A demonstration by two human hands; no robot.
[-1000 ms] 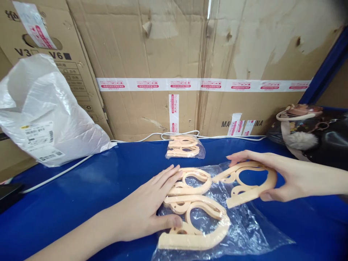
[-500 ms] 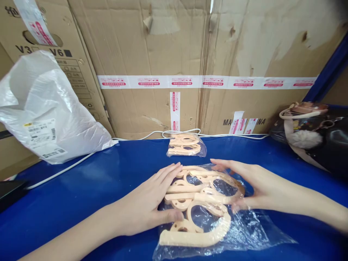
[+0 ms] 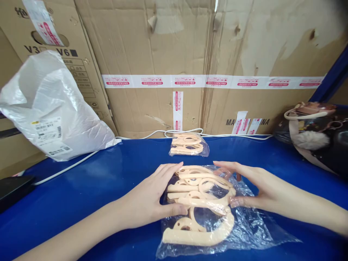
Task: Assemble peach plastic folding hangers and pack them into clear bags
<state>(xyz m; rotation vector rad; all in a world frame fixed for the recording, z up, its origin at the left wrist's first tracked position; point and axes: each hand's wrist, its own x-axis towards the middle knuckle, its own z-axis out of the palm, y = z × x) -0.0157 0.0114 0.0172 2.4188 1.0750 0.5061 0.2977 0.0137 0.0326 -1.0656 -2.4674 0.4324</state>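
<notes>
A clear plastic bag (image 3: 252,233) lies on the blue tabletop, holding several beige folding hangers (image 3: 202,237) with hooked, rounded ends. My left hand (image 3: 154,197) grips the bag's left side, its fingers along the far left edge and its thumb over the near hangers. From the right, my right hand (image 3: 254,185) curves around the hangers' rounded ends; its thumb presses the film at their near side and its fingertips touch the far side. Parts of these fingertips are hidden by film and hangers. Farther back lies a smaller bagged set of beige hangers (image 3: 187,149).
A white plastic mailing bag (image 3: 57,108) with a label leans at the left. Large cardboard boxes (image 3: 154,108) form the back wall. A white cable (image 3: 67,168) runs across the blue tabletop (image 3: 108,181). A dark handbag (image 3: 333,145) with a pompom sits at right, a black object (image 3: 15,190) at left.
Between my hands, the upper hangers have shifted and lie closer together. My left thumb reaches slightly farther over them. The whole view has moved a little, so everything appears farther right.
</notes>
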